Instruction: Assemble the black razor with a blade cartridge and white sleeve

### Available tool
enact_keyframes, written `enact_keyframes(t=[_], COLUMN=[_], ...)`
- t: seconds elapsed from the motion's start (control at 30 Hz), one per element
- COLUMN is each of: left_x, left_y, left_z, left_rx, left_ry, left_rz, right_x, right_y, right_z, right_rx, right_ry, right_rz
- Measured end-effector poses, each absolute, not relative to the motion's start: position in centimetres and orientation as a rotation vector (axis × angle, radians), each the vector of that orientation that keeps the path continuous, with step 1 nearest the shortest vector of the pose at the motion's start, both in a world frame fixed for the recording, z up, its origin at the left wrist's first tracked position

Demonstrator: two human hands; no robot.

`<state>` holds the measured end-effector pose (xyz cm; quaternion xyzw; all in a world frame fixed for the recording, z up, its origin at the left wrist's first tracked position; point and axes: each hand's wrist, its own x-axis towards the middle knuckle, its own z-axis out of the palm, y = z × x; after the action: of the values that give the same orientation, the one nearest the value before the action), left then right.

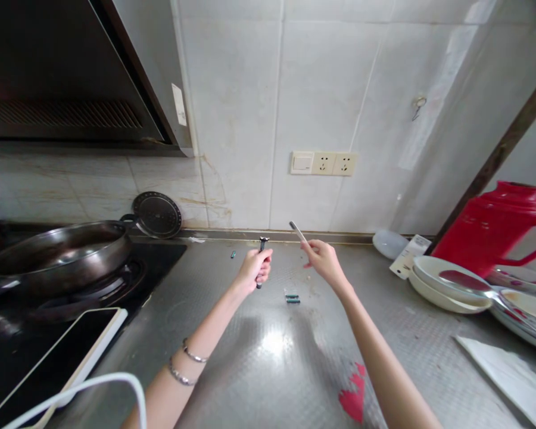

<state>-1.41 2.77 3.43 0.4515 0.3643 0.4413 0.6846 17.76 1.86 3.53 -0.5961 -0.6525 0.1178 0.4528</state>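
My left hand (254,268) is wrapped around the handle of a black razor (262,243), held upright with its head at the top. To the right of it, my right hand (322,260) grips a slim white toothbrush (298,231) with a dark head tilted up and to the left. Below and between the hands, a small clear case with teal and dark razor cartridges (292,299) lies on the metal counter (250,369). One loose razor cartridge (233,254) rests left of my left hand. The razor and toothbrush are apart.
A steel pan (58,256) sits on the black stove at left, near a tablet (62,363) with a white cable (93,378). Stacked bowls (446,292), a red thermos (491,226) and a white cloth or paper (509,369) are at right. Wall sockets (335,164) are behind.
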Motion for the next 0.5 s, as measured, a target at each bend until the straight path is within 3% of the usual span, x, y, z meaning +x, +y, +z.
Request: enact_keyframes(t=[0.23,0.5], left_x=[-1.0,-0.6], left_y=[2.1,1.7], left_z=[3.6,3.5], left_rx=[1.054,1.095], left_ry=[0.81,0.794], left_rz=[0.933,0.9], right_x=[13.2,10.6], right_y=[-0.7,-3.1], right_z=[0.0,-4.9], right_rx=[-2.119,-2.212], right_ry=[-1.904,-2.126], right_rz=[0.018,0.166])
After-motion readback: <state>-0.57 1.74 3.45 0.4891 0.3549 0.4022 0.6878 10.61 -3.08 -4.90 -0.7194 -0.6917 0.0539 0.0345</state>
